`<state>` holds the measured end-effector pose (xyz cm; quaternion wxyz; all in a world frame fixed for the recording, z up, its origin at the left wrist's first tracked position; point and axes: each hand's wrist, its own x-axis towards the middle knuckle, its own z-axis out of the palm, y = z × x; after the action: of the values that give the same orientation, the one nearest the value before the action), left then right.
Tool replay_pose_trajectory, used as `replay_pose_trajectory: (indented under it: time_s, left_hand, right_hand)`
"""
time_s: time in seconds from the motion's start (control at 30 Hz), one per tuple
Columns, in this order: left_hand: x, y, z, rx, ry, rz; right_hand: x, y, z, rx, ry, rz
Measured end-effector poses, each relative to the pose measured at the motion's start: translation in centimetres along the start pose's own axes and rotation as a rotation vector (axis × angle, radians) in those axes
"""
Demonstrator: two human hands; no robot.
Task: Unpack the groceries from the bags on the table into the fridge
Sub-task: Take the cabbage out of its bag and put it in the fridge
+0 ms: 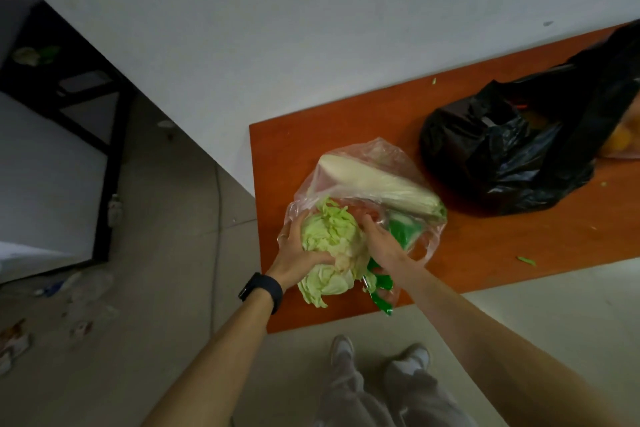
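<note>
Orange table (284,149): cabbage (332,236) between left hand (298,253) and right hand (384,246).

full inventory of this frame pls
table: 1, orange-brown, by wall
clear bag: 1, transparent, table's left end
cabbage: 1, pale green, clear bag's mouth
long white vegetable: 1, white, inside clear bag
green packaging: count unclear, green, clear bag
black bag: 1, black, table's right
floor litter: several, pale, left floor
watch: 1, black, left wrist
left hand: 1, grips cabbage
right hand: 1, against cabbage's right side
shoes: 2, white, floor below
</note>
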<state>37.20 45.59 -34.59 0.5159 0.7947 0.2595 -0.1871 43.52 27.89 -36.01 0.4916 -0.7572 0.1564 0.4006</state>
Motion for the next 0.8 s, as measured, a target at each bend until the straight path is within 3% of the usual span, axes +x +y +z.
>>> replay_pose_trajectory:
  time_s: [0.1,0.2,0.33,0.5,0.8]
  left_hand:
    - [0.4,-0.1,-0.8,-0.355,0.087,-0.295]
    - [0.1,0.2,-0.9,-0.462,-0.041,-0.556]
    - [2.1,-2.5,0.2,-0.476,-0.066,-0.481]
    - [0.8,-3.6,-1.2,-0.53,-0.127,-0.49]
    - [-1.6,-4.5,-1.8,-0.558,-0.213,-0.5]
  right_hand:
    - [1.1,-1.0,1.4,0.178,0.004,0.163]
    - [2.3,-0.9,3.0,0.284,-0.008,0.186]
    - [1.2,-0.7,4.2,0.204,-0.108,0.259]
    - [-0.6,-1.5,4.8,0.096,-0.105,0.157]
    - [-3.3,0.3,5.4,0.181,-0.125,0.23]
